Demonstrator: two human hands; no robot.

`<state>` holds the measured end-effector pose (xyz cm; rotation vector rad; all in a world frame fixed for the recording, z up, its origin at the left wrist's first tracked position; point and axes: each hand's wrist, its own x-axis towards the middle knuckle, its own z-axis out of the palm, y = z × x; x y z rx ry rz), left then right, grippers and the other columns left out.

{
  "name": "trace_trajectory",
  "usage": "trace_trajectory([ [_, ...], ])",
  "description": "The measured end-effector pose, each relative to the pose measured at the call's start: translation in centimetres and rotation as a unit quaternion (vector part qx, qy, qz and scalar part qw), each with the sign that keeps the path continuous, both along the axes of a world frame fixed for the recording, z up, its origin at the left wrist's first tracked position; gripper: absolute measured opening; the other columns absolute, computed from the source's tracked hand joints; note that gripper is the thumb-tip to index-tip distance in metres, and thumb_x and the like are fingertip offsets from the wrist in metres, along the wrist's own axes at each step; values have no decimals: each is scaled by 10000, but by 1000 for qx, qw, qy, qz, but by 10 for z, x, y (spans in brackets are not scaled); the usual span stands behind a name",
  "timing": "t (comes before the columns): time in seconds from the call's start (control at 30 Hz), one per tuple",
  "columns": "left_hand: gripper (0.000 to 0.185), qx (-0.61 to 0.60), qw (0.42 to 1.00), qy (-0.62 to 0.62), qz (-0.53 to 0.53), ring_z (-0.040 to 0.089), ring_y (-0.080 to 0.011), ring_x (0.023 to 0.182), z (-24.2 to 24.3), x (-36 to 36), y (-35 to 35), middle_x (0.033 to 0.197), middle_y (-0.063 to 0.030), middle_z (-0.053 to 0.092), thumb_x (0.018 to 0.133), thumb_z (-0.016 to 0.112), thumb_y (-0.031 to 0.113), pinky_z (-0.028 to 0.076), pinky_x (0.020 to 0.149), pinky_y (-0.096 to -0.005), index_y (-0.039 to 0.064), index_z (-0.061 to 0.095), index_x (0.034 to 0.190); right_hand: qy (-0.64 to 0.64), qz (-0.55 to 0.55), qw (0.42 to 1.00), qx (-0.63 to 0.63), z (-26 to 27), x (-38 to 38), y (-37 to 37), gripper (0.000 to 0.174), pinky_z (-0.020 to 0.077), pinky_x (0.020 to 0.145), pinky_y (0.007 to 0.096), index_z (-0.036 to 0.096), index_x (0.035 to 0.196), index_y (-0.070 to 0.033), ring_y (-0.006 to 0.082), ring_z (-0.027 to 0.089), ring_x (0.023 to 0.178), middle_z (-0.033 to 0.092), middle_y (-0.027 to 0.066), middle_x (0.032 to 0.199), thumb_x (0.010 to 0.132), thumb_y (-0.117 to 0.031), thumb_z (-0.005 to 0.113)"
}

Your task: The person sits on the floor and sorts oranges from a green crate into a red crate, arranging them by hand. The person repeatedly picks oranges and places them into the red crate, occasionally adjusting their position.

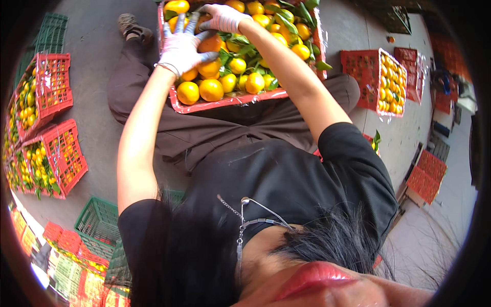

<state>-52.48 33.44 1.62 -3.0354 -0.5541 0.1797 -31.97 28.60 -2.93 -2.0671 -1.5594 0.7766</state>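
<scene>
A red plastic crate [234, 103], lined with clear film, stands before me between my legs. It is filled with orange-yellow mandarins [211, 90], some with green leaves [245, 50]. My left hand [181, 48], in a white knit glove with grey-blue fingertips, lies over the fruit at the crate's left side. Its fingers are spread, and the thumb rests by a large mandarin [209, 43]. Just beyond it, my right hand [224, 18] wears a matching glove. Its fingers curve over a mandarin near the far left; whether they grip it is hidden.
Several red crates of leafy mandarins [53, 86] stand at the left. An open green crate [98, 222] sits lower left. To the right is a red crate [360, 78] with mandarins in rows, beside another red crate [410, 73]. A loose mandarin [390, 39] lies on the concrete floor [94, 126].
</scene>
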Motion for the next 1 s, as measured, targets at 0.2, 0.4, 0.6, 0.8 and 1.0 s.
trace_trajectory([
  [0.2, 698, -30, 999, -31, -20, 253, -420, 1568, -7, -2, 9, 1707, -91, 318, 893, 642, 683, 188, 1217, -677, 414, 539, 1529, -67, -133, 989, 23, 103, 80, -140, 536, 556, 930, 397, 661, 1299, -35, 286, 673, 1109, 694, 178, 1254, 889, -365, 764],
  [0.4, 646, -29, 997, -60, -36, 251, -407, 1568, -20, 0, 15, 1691, -71, 338, 898, 622, 698, 189, 1203, -722, 425, 582, 1483, -304, -92, 947, -50, 46, 31, -178, 511, 537, 998, 468, 704, 1126, -26, 394, 640, 1151, 664, 208, 1210, 738, -328, 842],
  [0.6, 684, -80, 997, 9, 13, 192, -394, 1599, 0, 1, 12, 1692, -77, 339, 856, 655, 698, 120, 1216, -716, 439, 577, 1485, 224, -179, 947, 148, 105, 7, -83, 715, 574, 926, 316, 594, 1415, -91, 166, 705, 1068, 723, 119, 1252, 787, -288, 874],
  [0.8, 649, -103, 993, -53, -2, 241, -419, 1564, -13, -5, 13, 1625, -124, 415, 868, 643, 687, 129, 1213, -713, 382, 625, 1440, 234, -192, 936, 178, 6, -15, -21, 702, 485, 1070, 333, 503, 1522, -93, 214, 632, 1212, 665, 129, 1307, 874, -160, 766],
  [1.0, 641, -103, 993, -61, -12, 251, -437, 1562, -14, -4, 15, 1618, -126, 440, 863, 659, 683, 103, 1223, -697, 404, 625, 1439, 535, -308, 754, 222, -2, -2, -18, 347, 542, 938, 304, 598, 1152, -63, 164, 645, 1004, 658, 31, 1118, 879, -125, 805],
])
